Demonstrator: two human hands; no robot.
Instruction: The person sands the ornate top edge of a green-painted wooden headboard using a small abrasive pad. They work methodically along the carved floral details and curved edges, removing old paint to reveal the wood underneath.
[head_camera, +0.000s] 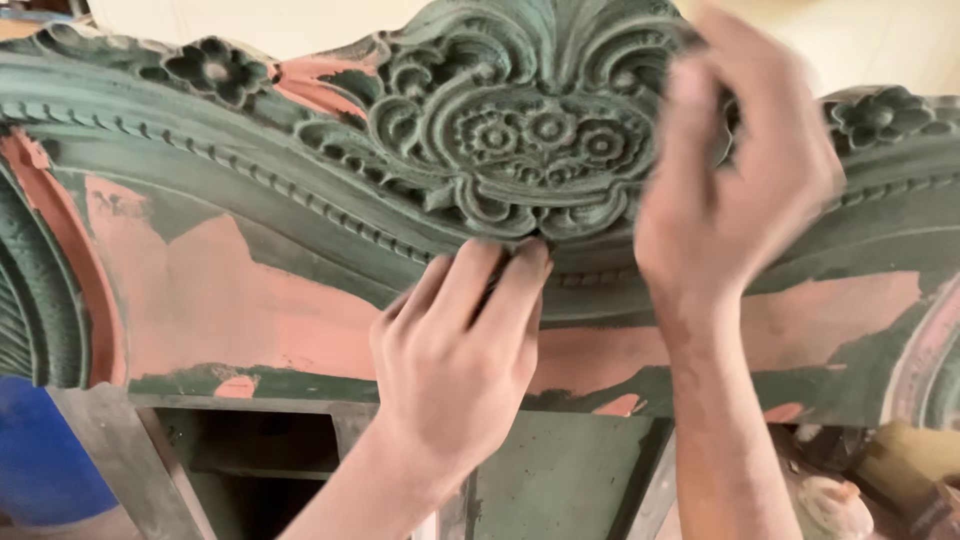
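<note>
Evidently rigid and heavy, the carved green panel (500, 130) looks best gripped along its edges, as the left hand (455, 350) presses bunched fingertips beneath the medallion while the right hand (735, 180), blurred, curls over its carving.

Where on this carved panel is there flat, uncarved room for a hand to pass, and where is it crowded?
Free: the flat pink-and-green band between the beaded moulding above and the panel's lower edge, left of the left hand. Another flat patch lies beyond the right hand. Crowded: the central carved medallion, where both hands work, and the flower rosettes along the top.
</note>
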